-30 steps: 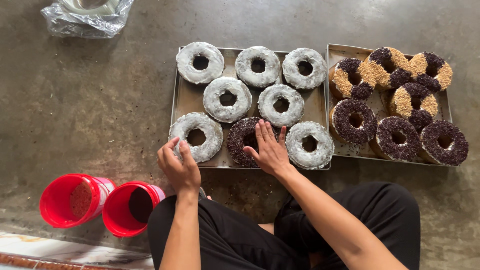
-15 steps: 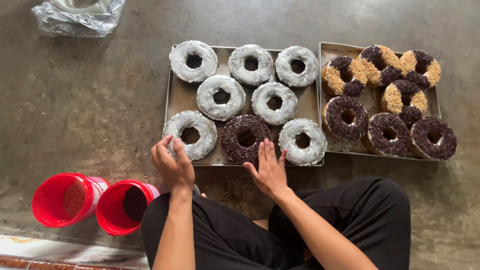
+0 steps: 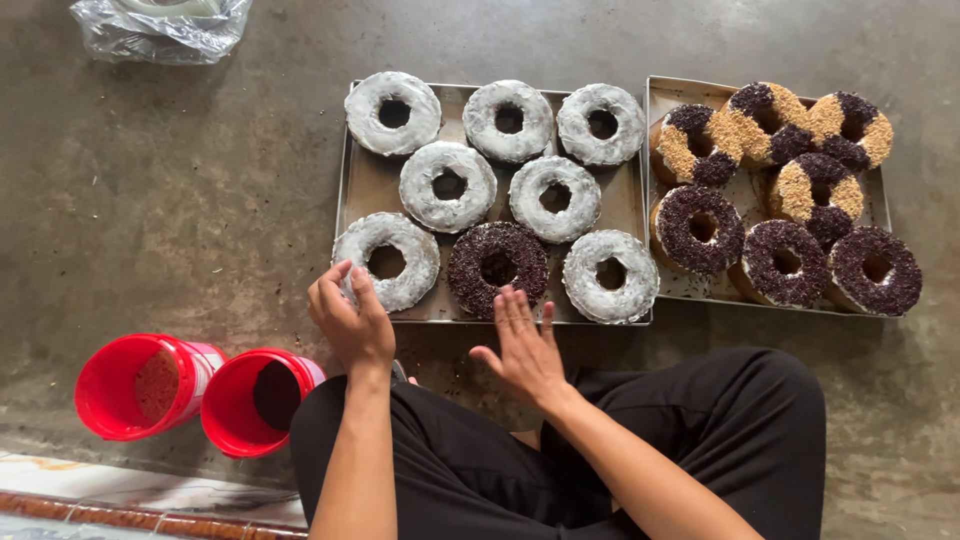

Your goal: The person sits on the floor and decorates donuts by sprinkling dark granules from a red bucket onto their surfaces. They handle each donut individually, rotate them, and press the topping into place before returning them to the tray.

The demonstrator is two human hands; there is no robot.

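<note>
Soft even daylight; sharp; faint shadows

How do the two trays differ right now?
The left tray holds eight rings: seven white-iced, one dark-sprinkled. The right tray holds seven, all topped: four fully dark, three half dark, half tan. The left hand rests at the left tray's near corner; no hand is near the right tray. Both are metal and sit on the floor.

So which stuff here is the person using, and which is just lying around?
In use: left hand on a white-iced ring cake; right hand beside the chocolate-sprinkled cake; near tray; two red tubs.
Lying about: plastic bag; finished tray.
</note>
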